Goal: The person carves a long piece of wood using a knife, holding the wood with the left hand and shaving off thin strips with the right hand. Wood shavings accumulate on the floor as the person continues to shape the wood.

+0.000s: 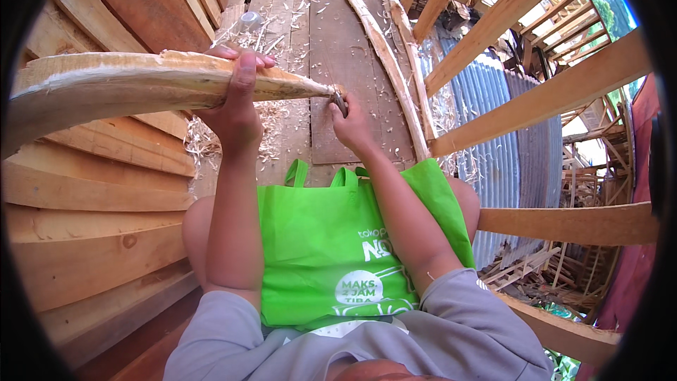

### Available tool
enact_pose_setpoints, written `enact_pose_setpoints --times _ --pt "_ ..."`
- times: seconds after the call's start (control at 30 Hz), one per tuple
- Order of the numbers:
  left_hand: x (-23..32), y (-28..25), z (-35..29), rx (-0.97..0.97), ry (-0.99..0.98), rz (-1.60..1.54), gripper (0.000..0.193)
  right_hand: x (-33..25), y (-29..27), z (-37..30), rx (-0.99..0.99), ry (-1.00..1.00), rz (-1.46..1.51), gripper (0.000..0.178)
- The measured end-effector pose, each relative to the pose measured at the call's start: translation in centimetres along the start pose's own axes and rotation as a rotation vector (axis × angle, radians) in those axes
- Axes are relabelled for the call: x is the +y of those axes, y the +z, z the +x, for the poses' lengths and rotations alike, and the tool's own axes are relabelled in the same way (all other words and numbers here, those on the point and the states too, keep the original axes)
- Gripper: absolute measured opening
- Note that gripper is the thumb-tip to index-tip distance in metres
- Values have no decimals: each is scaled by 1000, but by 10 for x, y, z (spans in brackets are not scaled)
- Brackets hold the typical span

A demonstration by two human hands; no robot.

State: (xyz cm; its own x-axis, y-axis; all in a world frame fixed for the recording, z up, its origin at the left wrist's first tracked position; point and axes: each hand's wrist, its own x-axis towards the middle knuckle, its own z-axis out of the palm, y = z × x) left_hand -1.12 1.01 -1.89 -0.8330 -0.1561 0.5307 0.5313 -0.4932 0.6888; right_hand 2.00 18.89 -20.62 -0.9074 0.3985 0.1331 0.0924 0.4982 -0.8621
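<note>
Gripping wood piece [155,77] with left hand [240,113]. Pinching small dark tool [340,104] with right hand [352,125] at wood piece's right tip. Got green bag [310,233] nearer.

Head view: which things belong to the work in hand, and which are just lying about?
In use:
tapered timber piece, in the left hand
small dark tool, in the right hand
lap-covering green tote bag

Lying about:
wood shavings
two pale poles
silvery cup-like container
</note>
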Motion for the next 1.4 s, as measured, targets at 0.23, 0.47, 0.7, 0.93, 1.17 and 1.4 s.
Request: enact_pose_setpoints --times 0.23,0.47,0.7,0.93,1.17,1.4 --pt "1 -2 1 -29 -44 -64 19 -47 -13 -8 -40 34 -11 26" --pt "-2 -2 1 -35 -49 -57 20 -13 5 -7 10 76 -64 28" --pt "-2 16 -1 -43 -70 -91 19 23 1 -11 49 144 -305 24" --pt "1 5 -1 -53 -91 -89 19 -5 1 -13 -24 27 -252 27" --pt "1 2 -1 -41 -94 -87 19 -9 -2 -9 -37 132 -229 36" --pt "2 -10 3 -171 -97 -79 18 -21 -6 0 149 175 -138 30"
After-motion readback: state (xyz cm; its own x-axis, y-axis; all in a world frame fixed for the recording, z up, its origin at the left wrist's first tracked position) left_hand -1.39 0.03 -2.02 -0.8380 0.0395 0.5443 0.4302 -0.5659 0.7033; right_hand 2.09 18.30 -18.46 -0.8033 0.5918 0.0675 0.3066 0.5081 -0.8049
